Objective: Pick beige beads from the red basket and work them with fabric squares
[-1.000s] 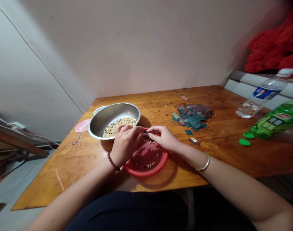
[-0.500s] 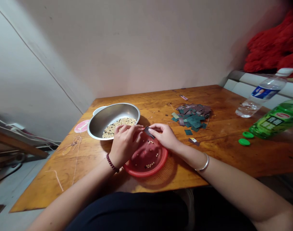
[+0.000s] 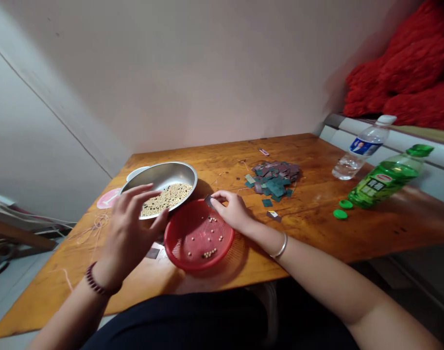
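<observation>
While my right hand (image 3: 232,210) pinches a small dark square (image 3: 209,200) between thumb and fingers at the far rim of the red basket (image 3: 199,266), my left hand (image 3: 132,228) hovers with fingers spread near the steel bowl (image 3: 159,167) of beans. A few pale beans (image 3: 210,253) lie in the basket; the pale thing (image 3: 158,249) beside it is perhaps paper, partly hidden by my left hand.

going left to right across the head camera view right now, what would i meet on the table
Pink round sticker → steel bowl → red basket → pile of dark and green squares → green caps → green-labelled bottle. The left hand, right hand and clear bottle are left out, as they overlap others.
</observation>
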`<state>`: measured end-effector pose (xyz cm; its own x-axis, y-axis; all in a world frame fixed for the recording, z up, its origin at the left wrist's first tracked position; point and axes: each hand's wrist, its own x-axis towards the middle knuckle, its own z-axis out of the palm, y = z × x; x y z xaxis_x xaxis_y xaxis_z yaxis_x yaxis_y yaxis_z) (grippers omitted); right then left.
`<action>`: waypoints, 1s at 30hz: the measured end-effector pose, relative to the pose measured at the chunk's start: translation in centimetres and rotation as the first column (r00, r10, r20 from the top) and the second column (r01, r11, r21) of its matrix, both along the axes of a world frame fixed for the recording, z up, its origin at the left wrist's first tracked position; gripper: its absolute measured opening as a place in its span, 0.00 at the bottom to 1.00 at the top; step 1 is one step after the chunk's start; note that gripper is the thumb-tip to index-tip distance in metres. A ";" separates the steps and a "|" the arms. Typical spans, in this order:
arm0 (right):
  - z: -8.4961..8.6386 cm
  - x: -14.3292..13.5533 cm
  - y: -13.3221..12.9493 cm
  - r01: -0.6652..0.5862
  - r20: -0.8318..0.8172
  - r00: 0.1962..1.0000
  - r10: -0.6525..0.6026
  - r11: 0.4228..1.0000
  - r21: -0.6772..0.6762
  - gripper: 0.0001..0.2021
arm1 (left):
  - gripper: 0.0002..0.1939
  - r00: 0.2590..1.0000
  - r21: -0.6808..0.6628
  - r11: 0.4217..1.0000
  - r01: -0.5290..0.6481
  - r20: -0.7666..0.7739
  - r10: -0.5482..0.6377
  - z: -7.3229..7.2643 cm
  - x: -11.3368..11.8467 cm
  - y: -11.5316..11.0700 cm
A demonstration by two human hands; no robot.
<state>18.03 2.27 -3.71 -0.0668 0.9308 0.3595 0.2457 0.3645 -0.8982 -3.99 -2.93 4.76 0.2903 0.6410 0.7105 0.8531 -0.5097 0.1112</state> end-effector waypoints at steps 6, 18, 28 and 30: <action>0.2 0.9 0.0 0.018 0.103 0.994 -0.029 0.994 0.104 0.07 | 0.26 0.971 -0.104 0.966 -0.237 -0.025 0.236 -2.5 -6.8 -6.6; 0.1 1.4 0.1 -0.101 0.075 0.993 0.091 0.985 0.142 0.08 | 0.40 0.860 -0.324 0.814 -0.482 -0.351 0.370 -9.5 -12.6 -8.4; -0.3 1.5 0.6 -0.144 0.089 0.987 0.135 0.984 0.108 0.08 | 0.51 0.901 -0.505 0.790 -0.348 -0.412 0.133 -9.8 -15.8 -5.8; -0.3 1.4 0.6 -0.156 0.092 0.985 0.147 0.983 0.101 0.08 | 0.52 0.906 -0.507 0.794 -0.336 -0.403 0.127 -9.8 -16.6 -5.3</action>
